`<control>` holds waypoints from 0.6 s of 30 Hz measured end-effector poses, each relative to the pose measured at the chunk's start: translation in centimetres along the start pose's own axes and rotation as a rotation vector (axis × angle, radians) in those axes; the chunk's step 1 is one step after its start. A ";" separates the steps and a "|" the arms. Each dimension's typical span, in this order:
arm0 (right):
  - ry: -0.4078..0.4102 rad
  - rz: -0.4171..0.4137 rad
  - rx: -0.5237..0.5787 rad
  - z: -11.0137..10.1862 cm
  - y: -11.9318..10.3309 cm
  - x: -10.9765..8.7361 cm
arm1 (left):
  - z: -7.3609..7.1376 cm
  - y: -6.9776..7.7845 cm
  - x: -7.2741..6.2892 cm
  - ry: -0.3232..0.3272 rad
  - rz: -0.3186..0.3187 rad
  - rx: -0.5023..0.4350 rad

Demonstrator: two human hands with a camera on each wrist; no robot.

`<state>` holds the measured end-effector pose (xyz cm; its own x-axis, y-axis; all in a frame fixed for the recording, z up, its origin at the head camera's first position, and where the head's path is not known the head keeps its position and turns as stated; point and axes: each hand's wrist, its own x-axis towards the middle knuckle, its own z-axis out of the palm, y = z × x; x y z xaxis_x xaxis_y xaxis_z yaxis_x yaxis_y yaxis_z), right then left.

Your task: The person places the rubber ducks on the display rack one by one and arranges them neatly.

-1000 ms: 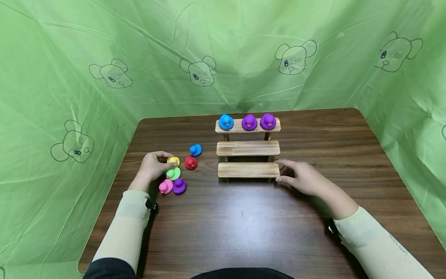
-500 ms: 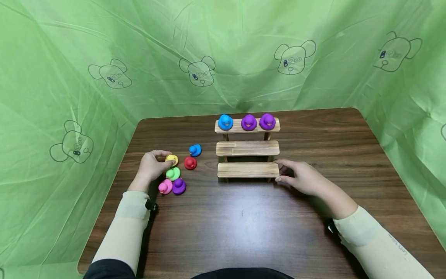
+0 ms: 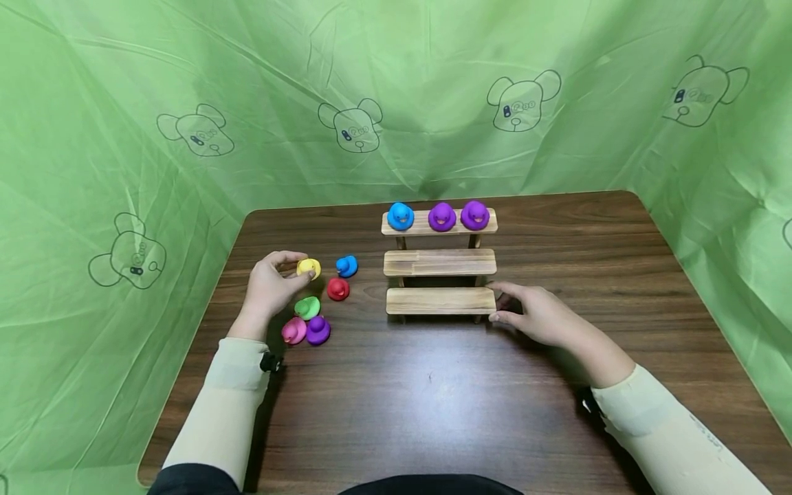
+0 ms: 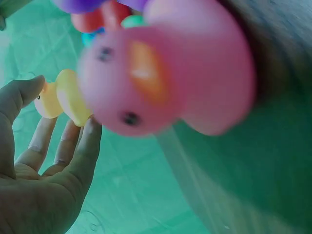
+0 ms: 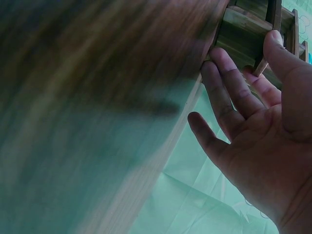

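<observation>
Left hand point(image 3: 268, 289) pinches yellow duck point(image 3: 309, 269), frame left | right hand point(image 3: 537, 314) grips wooden rack point(image 3: 439, 301) | best pass above red duck point(image 3: 337, 289)

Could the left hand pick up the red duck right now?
Probably not yet: the left hand is pinching the yellow duck. Otherwise the way looks free, as the red duck sits close by with nothing on top of it.

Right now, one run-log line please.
left hand: pinches yellow duck; right hand: holds bottom shelf, right end; top shelf: three ducks; table: five other ducks
</observation>
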<state>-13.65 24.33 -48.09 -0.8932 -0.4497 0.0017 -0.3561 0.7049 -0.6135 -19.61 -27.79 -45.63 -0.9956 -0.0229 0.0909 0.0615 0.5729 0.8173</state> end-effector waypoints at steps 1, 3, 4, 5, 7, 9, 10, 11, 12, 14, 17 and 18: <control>-0.002 0.000 -0.001 0.0 0.0 0.0 | 0.1 0.4 0.0 0.004 0.013 -0.010; -0.005 0.001 -0.004 0.0 0.0 0.0 | 0.4 1.1 -0.1 0.018 0.035 -0.028; -0.006 0.001 -0.005 0.0 0.1 0.0 | 0.5 1.5 -0.1 0.024 0.049 -0.034; -0.006 0.000 -0.005 0.0 0.1 0.0 | 0.6 1.9 -0.1 0.030 0.063 -0.038; -0.006 -0.001 -0.005 0.0 0.1 0.0 | 0.9 2.6 -0.2 0.039 0.096 -0.044; -0.005 -0.002 -0.004 0.0 0.1 0.0 | 1.1 3.4 -0.3 0.047 0.127 -0.057; -0.005 -0.002 -0.004 0.0 0.1 0.0 | 1.3 3.7 -0.4 0.049 0.139 -0.067; -0.005 -0.002 -0.004 0.0 0.1 0.0 | 1.4 4.2 -0.5 0.050 0.151 -0.078; -0.005 -0.002 -0.004 0.0 0.1 0.0 | 1.6 4.6 -0.5 0.048 0.159 -0.094; -0.004 -0.002 -0.004 0.0 0.1 0.0 | 2.1 5.3 -0.7 0.044 0.174 -0.130; -0.002 -0.004 -0.003 0.0 0.2 0.0 | 2.9 6.3 -0.9 0.027 0.200 -0.165; -0.001 -0.005 -0.002 0.1 0.2 0.0 | 3.2 6.6 -1.0 0.021 0.211 -0.174</control>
<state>-13.66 24.42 -48.24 -0.8909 -0.4542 0.0039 -0.3615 0.7037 -0.6116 -18.42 -21.40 -42.11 -0.9580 0.0639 0.2795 0.2801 0.4171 0.8646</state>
